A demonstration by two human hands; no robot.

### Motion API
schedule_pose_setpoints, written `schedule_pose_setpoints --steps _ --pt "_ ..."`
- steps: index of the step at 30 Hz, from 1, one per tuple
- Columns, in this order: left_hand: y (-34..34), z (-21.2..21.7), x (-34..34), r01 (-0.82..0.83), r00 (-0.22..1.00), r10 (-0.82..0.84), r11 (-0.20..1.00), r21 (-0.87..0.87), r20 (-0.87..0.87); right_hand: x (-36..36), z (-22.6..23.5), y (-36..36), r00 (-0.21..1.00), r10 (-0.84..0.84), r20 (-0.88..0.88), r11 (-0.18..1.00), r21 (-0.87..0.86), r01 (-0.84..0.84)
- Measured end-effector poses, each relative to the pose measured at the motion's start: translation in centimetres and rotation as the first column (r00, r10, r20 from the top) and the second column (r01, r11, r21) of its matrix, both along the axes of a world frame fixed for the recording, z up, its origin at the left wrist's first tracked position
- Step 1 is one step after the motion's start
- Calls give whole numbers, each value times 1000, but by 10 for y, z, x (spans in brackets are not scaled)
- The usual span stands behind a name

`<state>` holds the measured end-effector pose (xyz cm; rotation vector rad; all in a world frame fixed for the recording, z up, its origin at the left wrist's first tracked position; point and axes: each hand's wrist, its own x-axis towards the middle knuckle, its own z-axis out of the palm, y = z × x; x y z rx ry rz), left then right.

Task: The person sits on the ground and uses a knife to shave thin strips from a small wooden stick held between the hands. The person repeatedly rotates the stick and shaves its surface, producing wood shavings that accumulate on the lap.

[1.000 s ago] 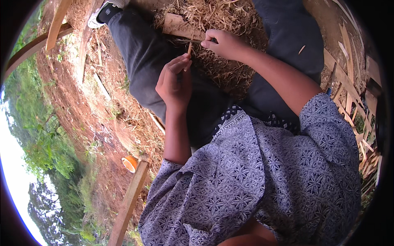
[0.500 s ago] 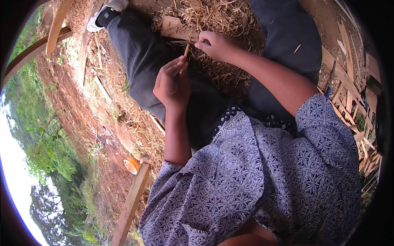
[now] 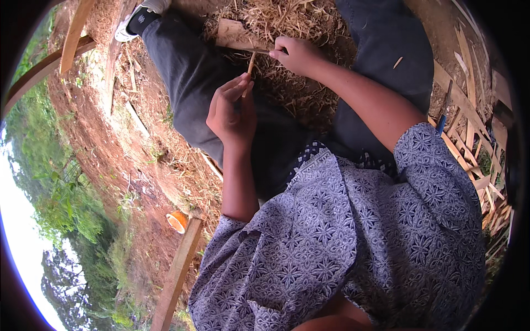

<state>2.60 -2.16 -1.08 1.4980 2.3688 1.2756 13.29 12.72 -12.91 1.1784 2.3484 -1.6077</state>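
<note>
My left hand (image 3: 231, 113) is closed in a pinch around a thin, light-brown wooden stick (image 3: 252, 63), which points up and away from the fingertips. Closed around a knife (image 3: 257, 51), my right hand (image 3: 297, 57) is farther out and to the right. The knife's narrow blade points left and lies across the stick's far end; its handle is mostly hidden in the fist. Just beyond the blade sits a flat piece of wood (image 3: 232, 33) on the ground.
Curly wood shavings (image 3: 287, 22) cover the ground between my dark-trousered legs. Split wooden strips (image 3: 469, 121) are heaped at the right. At the left are an orange container (image 3: 177, 222), a wooden beam (image 3: 178, 273) and a reddish dirt slope with greenery.
My right hand has shifted slightly away and to the right, and more of the knife blade shows. The left hand and stick have barely moved.
</note>
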Motion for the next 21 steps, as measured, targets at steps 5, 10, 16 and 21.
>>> schedule_pose_setpoints --steps 5,10,16,21 --pt "-1 -2 -1 15 1000 -15 1000 18 -17 -1 16 -1 1000 -2 -4 1000 27 2" --pt "-1 -1 -1 7 1000 -6 1000 11 -8 -4 16 2 999 37 28 999 27 -38" --pt "-8 -6 -2 -47 999 47 999 4 9 6 39 -6 997 36 -72 993 -112 -44" --pt "-5 -9 -2 -52 999 52 999 1 -5 -3 14 1 999 30 -31 999 -20 -31"
